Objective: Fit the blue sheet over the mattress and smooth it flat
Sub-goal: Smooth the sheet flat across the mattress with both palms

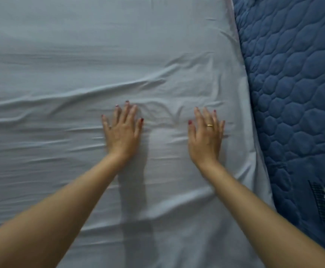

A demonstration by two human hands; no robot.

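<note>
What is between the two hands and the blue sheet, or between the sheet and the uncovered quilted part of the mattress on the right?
Nothing visible. The left hand and right hand lie flat directly on the blue sheet. The sheet's edge borders the bare quilted mattress, and nothing lies on that exposed part.

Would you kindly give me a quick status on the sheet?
Left hand, right hand flat on blue sheet. Wrinkles remain. Mattress bare at right.

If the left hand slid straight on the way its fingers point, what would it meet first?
The left hand lies flat on the blue sheet, fingers pointing up the bed. It would probably first meet the small creases just past its fingertips, then the long ridge. Nothing else shows beyond.
</note>
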